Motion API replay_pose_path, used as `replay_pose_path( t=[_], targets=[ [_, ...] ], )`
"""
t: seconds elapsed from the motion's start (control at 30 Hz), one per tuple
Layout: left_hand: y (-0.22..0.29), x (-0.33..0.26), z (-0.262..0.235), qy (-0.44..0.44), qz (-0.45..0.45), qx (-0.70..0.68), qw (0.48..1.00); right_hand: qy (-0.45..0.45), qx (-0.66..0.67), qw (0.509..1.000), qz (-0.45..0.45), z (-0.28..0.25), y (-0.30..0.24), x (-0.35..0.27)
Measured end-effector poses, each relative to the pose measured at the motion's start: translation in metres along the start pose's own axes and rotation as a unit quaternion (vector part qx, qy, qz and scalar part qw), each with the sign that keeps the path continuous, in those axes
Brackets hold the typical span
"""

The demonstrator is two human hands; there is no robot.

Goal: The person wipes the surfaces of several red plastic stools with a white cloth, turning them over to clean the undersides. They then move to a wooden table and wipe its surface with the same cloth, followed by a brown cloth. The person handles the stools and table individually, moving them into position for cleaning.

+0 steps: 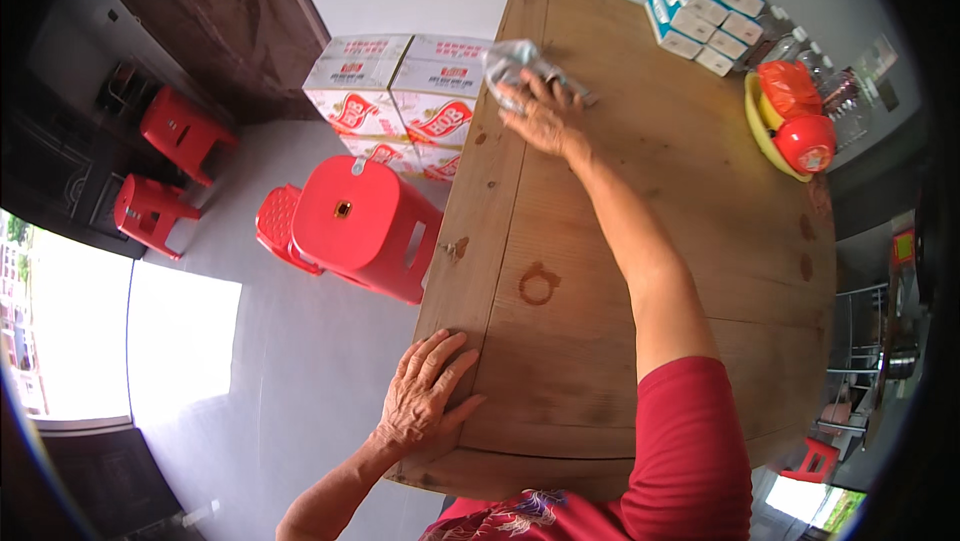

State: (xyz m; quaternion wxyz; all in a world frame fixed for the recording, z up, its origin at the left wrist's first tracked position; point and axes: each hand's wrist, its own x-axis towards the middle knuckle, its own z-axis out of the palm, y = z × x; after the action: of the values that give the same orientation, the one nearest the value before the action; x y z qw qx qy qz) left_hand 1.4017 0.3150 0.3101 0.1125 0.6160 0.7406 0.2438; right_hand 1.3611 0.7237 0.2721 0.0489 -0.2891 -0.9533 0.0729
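Note:
A crumpled pale grey-blue cloth (510,69) lies on the far left corner of the wooden table (690,361). My right hand (545,113) is on the cloth at full reach, its fingers bent over it and pressing it against the tabletop. Part of the cloth sticks out past the table's left edge. At the near left corner, my left hand (425,396) rests on the wood with its fingers stretched out and nothing in them. A dark ring-shaped stain (538,285) marks the wood between the two hands.
Stacked tissue packs (700,16) and clear bottles (818,66) line the wall at the back right. Beside them sits a yellow basin (762,131) with red items. Left of the table stand printed cartons (405,101) and a red stool (360,216); more red stools (185,131) are farther left.

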Motion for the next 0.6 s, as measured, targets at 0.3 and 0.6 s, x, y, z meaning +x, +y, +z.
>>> replay_pose_path(
  t=[0.3, 0.6],
  targets=[
    [0.002, 0.004, 0.001, 0.007, 0.007, -0.011, 1.000, 0.057, -0.022, 0.997, 0.045, 0.009, 0.004, 0.011],
    [-0.001, -0.006, 0.006, 0.075, 0.062, -0.051, 0.994, 0.070, -0.007, 0.997, -0.030, 0.019, -0.073, -0.110]
  ],
)
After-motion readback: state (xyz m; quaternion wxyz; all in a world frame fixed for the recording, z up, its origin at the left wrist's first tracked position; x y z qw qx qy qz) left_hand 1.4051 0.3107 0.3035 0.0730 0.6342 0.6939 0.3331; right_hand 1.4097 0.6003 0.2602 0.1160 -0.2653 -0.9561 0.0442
